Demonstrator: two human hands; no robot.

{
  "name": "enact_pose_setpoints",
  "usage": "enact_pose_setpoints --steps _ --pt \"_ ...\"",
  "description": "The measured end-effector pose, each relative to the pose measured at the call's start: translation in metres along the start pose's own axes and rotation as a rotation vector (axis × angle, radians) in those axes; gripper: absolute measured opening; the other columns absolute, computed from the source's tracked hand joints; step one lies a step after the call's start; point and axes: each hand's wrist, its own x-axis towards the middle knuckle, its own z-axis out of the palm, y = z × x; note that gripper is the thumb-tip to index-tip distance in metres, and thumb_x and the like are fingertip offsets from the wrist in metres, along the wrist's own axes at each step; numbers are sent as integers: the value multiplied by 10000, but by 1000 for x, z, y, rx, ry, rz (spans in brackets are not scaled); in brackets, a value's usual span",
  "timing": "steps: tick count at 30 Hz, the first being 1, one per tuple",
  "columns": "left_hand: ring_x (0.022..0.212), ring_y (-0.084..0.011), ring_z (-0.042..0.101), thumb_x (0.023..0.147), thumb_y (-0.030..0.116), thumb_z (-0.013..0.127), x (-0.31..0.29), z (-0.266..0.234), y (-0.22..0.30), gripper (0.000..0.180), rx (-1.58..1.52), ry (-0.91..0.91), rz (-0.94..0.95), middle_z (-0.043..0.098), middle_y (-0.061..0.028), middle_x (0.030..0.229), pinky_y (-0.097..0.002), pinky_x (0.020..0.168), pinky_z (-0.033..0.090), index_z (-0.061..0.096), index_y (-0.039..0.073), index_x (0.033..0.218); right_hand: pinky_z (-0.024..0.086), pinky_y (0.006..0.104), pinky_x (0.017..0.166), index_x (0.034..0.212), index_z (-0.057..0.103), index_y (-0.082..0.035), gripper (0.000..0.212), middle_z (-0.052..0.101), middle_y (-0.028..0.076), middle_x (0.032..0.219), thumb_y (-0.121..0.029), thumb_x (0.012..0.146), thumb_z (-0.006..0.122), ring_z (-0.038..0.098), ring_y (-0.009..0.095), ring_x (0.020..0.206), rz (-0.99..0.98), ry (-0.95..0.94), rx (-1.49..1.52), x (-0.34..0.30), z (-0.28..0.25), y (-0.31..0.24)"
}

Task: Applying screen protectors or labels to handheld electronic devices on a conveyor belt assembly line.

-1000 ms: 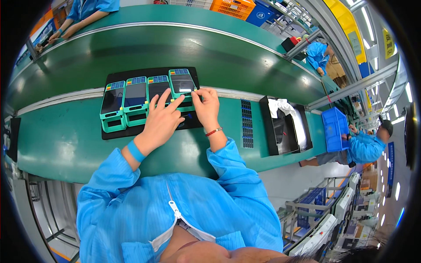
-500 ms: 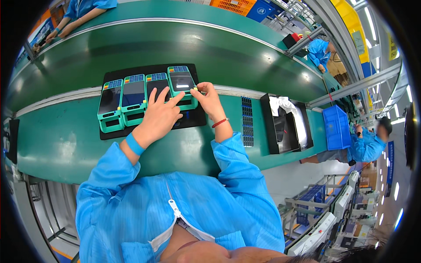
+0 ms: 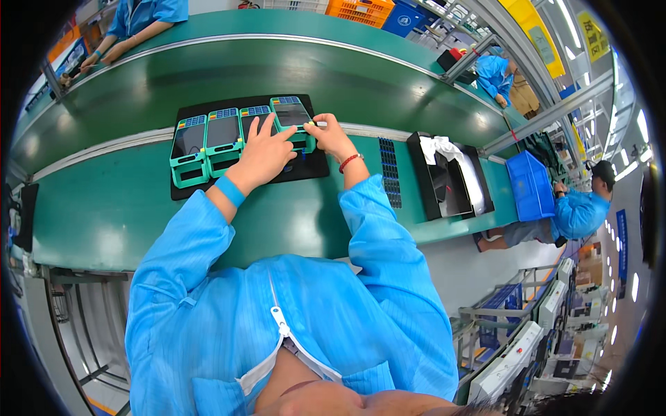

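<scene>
Several payment terminals with keypads and dark screens stand side by side in green frames on a black mat (image 3: pixel 305 170). Over the two at the right is my left hand (image 3: pixel 262 154), its fingers spread. Its index fingertip touches the lower edge of the rightmost terminal (image 3: pixel 291 113). At that terminal's lower right corner, my right hand (image 3: pixel 334 142) has thumb and forefinger pinched together; a tiny pale thing shows by the fingertips, too small to name. The leftmost terminal (image 3: pixel 189 142) and its neighbour (image 3: pixel 223 130) are untouched. My left hand partly covers the third terminal (image 3: pixel 248 121).
Right of the mat lies a strip of small dark parts (image 3: pixel 390 173). Beyond it are a black box (image 3: pixel 430 201) with white wrapping and a blue crate (image 3: pixel 531 187). A green conveyor (image 3: pixel 361 83) runs behind the bench. Co-workers in blue stand across it and at the right.
The view has shifted, so the bench sits slightly higher in the picture. Both hands stay at the rightmost terminal, with the left fingers still spread and the right still pinched.
</scene>
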Motion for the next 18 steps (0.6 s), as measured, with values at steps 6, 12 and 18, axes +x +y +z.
enact_pose_setpoints --steps 6,12,18 --pt "1259 -416 322 816 253 609 3 -3 3 194 -28 5 -21 511 -49 1271 -589 1032 197 655 74 755 459 297 695 1069 474 12 518 556 119 883 -336 765 709 537 178 785 -86 33 -131 6 -6 0" --pt "1251 -378 345 884 189 506 -36 -61 -30 161 -278 218 -102 526 -63 1256 -481 1041 234 578 45 876 474 309 696 966 566 8 542 637 119 869 -486 763 662 584 169 792 -202 326 -514 -9 -11 4" --pt "1182 -174 449 953 133 389 -122 -136 -61 336 -983 353 -596 544 -82 1232 -277 1008 303 517 -14 1226 218 170 345 1107 495 14 505 633 145 926 -443 895 527 257 25 435 651 -821 696 -120 64 -4"
